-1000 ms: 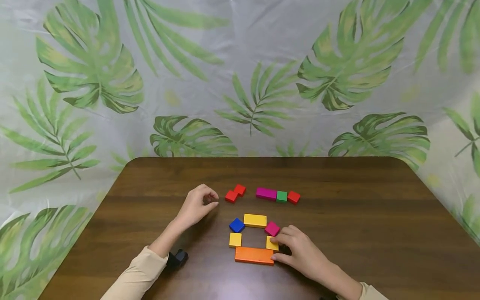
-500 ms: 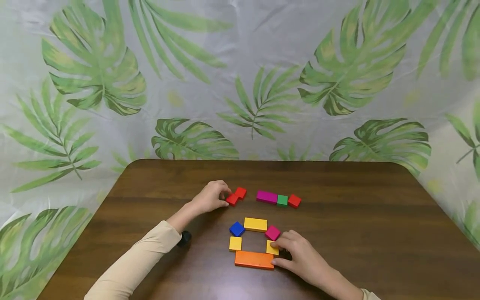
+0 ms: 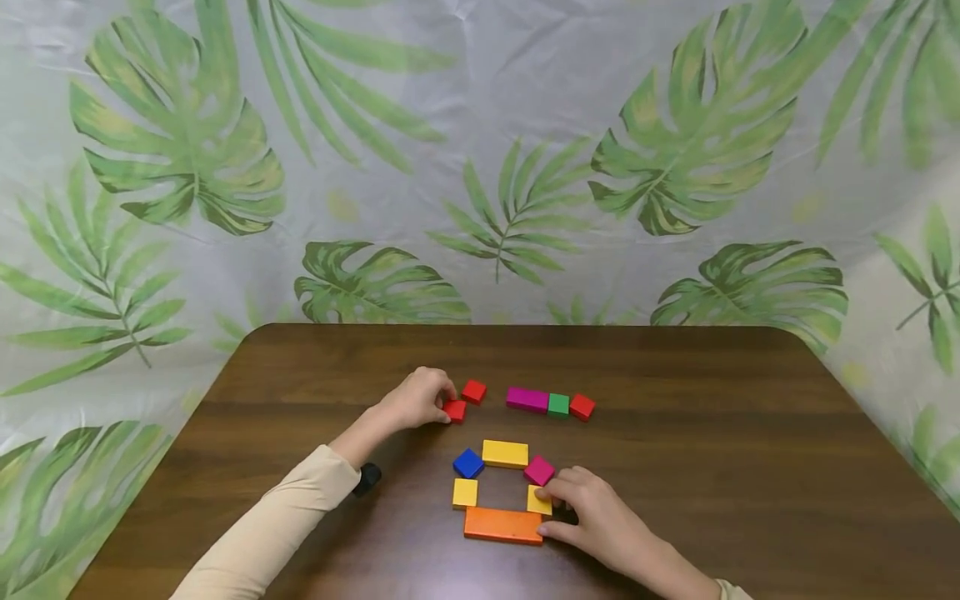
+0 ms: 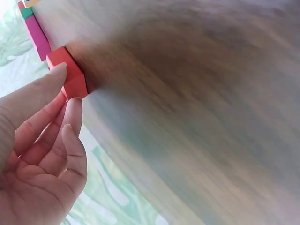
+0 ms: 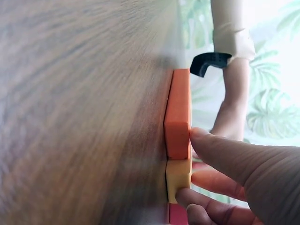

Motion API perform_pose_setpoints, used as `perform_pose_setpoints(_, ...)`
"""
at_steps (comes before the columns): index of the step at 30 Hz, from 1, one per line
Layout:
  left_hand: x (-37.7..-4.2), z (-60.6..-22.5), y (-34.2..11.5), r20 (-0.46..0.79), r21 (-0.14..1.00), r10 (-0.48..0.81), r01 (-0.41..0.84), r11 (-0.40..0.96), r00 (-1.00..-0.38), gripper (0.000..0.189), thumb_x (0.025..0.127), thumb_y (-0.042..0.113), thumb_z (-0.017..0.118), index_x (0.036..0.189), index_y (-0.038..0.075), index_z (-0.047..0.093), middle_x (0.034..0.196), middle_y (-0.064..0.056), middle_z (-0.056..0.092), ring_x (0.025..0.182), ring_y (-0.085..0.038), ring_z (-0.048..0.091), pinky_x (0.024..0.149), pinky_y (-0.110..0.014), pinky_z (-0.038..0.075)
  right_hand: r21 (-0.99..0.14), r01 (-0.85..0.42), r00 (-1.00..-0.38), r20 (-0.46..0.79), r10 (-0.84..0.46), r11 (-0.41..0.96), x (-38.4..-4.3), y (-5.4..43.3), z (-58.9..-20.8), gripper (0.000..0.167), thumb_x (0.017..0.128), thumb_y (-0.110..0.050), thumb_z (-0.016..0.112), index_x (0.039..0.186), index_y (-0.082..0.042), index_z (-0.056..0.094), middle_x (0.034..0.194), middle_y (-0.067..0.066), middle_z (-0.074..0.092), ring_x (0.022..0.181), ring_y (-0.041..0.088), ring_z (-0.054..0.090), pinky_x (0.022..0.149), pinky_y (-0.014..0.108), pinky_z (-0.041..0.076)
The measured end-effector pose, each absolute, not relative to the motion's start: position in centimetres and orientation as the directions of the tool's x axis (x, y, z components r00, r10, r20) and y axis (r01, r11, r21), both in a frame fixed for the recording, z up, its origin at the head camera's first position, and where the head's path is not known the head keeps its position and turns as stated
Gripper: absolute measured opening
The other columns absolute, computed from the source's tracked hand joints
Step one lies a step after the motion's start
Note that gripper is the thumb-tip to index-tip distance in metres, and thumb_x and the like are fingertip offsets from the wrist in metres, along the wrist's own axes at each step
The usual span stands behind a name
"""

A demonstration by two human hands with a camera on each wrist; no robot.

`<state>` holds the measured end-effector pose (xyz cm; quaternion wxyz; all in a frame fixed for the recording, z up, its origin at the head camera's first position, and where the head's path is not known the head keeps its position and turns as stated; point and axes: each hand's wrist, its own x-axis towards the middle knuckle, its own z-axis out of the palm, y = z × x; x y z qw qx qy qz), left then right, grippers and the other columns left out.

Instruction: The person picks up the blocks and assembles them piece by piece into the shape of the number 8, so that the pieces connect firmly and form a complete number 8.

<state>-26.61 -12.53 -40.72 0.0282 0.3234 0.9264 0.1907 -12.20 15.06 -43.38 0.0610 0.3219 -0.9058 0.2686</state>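
Note:
My left hand (image 3: 415, 400) pinches a red square block (image 3: 455, 410) between thumb and fingers; the same red block (image 4: 70, 75) shows close up in the left wrist view. A second red block (image 3: 474, 392) lies just behind it, apart. My right hand (image 3: 596, 512) rests at the near right corner of a ring of blocks. Its thumb touches the end of a long orange block (image 3: 502, 525), while its fingers touch a yellow square block (image 3: 537, 502). A pink block (image 3: 539, 470), yellow bar (image 3: 505, 453), blue block (image 3: 468, 463) and left yellow block (image 3: 465, 493) form the rest.
Behind the ring stand a magenta bar (image 3: 527, 399), a green block (image 3: 558, 405) and another red block (image 3: 582, 407) in a row. The brown table (image 3: 712, 450) ends before a leaf-print cloth (image 3: 525, 100). A black wrist device (image 3: 367, 479) shows beside the left forearm.
My left hand has reached right to the red blocks, taken hold of the nearer one and drawn it slightly toward me, apart from the other. The right hand has stayed in place.

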Motion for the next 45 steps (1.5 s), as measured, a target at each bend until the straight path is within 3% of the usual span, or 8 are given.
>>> perform_pose_setpoints(7,-24.4,-40.6,-14.2,0.055,0.392,0.554,0.528,0.753,-0.831,0.023,0.066,0.012,0.083,0.085,0.006,0.071,0.072,-0.002,0.06,0.061,-0.005,0.047,0.058,-0.017,0.04,-0.437,-0.63,-0.774,0.288,-0.563,0.642,-12.3,15.1,-43.1,0.026,0.074,-0.027,0.078,0.093,-0.012,0.069,0.079,-0.01,0.057,0.075,0.001,0.045,0.064,0.015,0.042)
perform_pose_setpoints(18,-20.3,-40.5,-15.8,0.082,0.421,0.566,0.543,0.726,-0.82,0.023,0.061,0.008,0.086,0.077,0.004,0.069,0.07,-0.003,0.064,0.061,-0.006,0.052,0.057,-0.015,0.042,-0.447,-0.599,-0.796,0.239,-0.557,0.664,-12.8,15.1,-42.7,0.027,0.074,-0.027,0.078,0.094,-0.012,0.069,0.078,-0.009,0.056,0.074,0.002,0.044,0.063,0.016,0.041)
perform_pose_setpoints(26,-17.6,-40.5,-16.1,0.034,0.538,0.548,0.478,0.695,-0.836,0.026,0.057,0.005,0.087,0.073,0.004,0.067,0.066,-0.003,0.063,0.055,0.001,0.048,0.053,-0.014,0.043,-0.445,-0.586,-0.805,0.227,-0.547,0.677,-12.9,15.4,-42.6,0.027,0.073,-0.025,0.079,0.094,-0.011,0.069,0.077,-0.009,0.055,0.074,0.003,0.044,0.063,0.016,0.041)
perform_pose_setpoints(35,-15.3,-41.1,-15.6,-0.085,0.703,0.623,0.396,0.591,-0.777,0.027,0.058,0.005,0.087,0.072,0.005,0.064,0.069,-0.004,0.064,0.052,0.002,0.049,0.05,-0.016,0.046,-0.448,-0.556,-0.824,0.184,-0.536,0.7,-12.8,15.2,-42.7,0.028,0.072,-0.026,0.079,0.094,-0.012,0.068,0.076,-0.01,0.053,0.074,0.002,0.043,0.063,0.016,0.041)
perform_pose_setpoints(45,-13.1,-41.4,-14.1,-0.08,0.752,0.645,0.378,0.539,-0.76,0.026,0.06,0.003,0.086,0.073,0.003,0.064,0.073,-0.005,0.062,0.054,0.005,0.049,0.052,-0.015,0.047,-0.456,-0.563,-0.818,0.189,-0.543,0.689,-12.6,14.8,-42.8,0.027,0.073,-0.026,0.079,0.094,-0.012,0.068,0.076,-0.01,0.053,0.074,0.003,0.044,0.063,0.016,0.04)
